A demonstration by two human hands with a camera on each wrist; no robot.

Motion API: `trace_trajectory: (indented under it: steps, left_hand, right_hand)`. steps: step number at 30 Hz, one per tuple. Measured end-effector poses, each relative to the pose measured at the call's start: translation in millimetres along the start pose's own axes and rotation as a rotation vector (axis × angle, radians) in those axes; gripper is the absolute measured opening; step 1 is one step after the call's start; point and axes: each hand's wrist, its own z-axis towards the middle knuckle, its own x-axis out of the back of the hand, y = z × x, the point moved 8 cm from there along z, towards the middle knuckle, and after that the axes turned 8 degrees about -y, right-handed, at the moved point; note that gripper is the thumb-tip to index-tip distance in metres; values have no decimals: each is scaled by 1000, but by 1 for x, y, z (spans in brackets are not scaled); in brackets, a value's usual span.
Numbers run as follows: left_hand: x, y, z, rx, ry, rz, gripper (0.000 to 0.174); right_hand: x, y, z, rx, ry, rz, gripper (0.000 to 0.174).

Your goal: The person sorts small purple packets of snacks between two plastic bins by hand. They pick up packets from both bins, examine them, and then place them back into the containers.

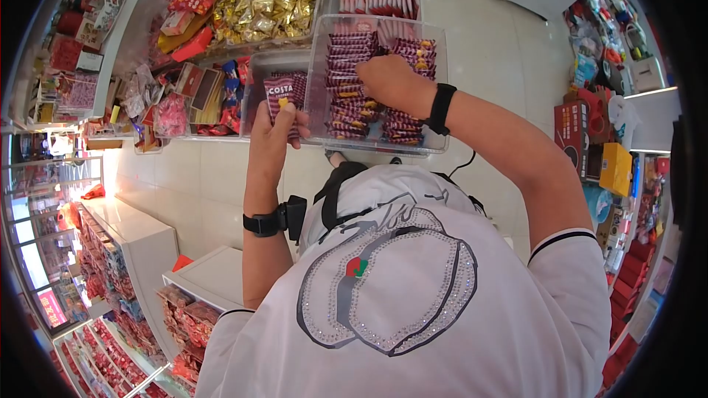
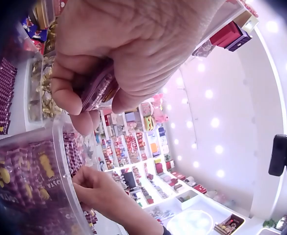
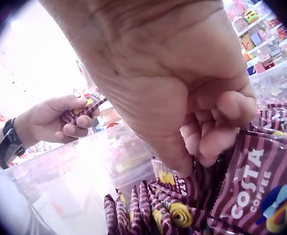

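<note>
A white shirt (image 1: 398,273) lies nearest; beyond it, the left hand (image 1: 274,135) grips a purple COSTA packet (image 1: 279,94) beside the clear tub (image 1: 442,59). The right hand (image 1: 398,82) reaches, fingers bent, among upright packets (image 1: 346,66) inside. Their tight packing could make neighbours snag or topple; a loose left grip could drop its packet. The right fingertips are partly buried, so whether they pinch anything cannot be told.

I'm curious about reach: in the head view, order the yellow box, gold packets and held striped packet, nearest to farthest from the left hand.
1. Striped packet: in the left hand.
2. Gold packets: ahead.
3. Yellow box: far right.
</note>
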Motion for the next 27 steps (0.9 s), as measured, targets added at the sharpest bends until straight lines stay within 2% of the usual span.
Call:
trace_trajectory:
  steps: [4, 6, 9, 12, 15, 18, 22, 25, 27]
  left_hand:
    - [2, -2, 2, -10, 4, -7, 22]
    - [0, 7, 6, -29, -34, 112, 23]
    - [-10, 19, 17, -105, -129, 348, 24]
    - [-29, 38, 24, -222, -187, 552, 24]
    - [-46, 39, 31, -258, -225, 653, 25]
    - [-53, 36, 36, -312, -228, 776, 26]
    - [-59, 39, 41, -358, -243, 831, 27]
    - [-58, 46, 43, -428, -196, 706, 30]
    - [-42, 54, 45, -468, -52, 738, 31]
  right_hand:
    - [14, 4, 1, -10, 19, 43, 22]
    - [29, 6, 2, -40, 31, 78, 22]
    - [54, 7, 8, 2, 1, 420, 22]
    - [76, -7, 5, 183, 133, 567, 23]
    - [87, -23, -4, 263, 134, 611, 24]
    - [82, -22, -8, 218, 48, 737, 24]
    - [81, -24, -13, 221, 85, 628, 19]
    - [70, -21, -9, 174, 92, 467, 18]
    - [63, -14, -6, 103, 29, 433, 19]
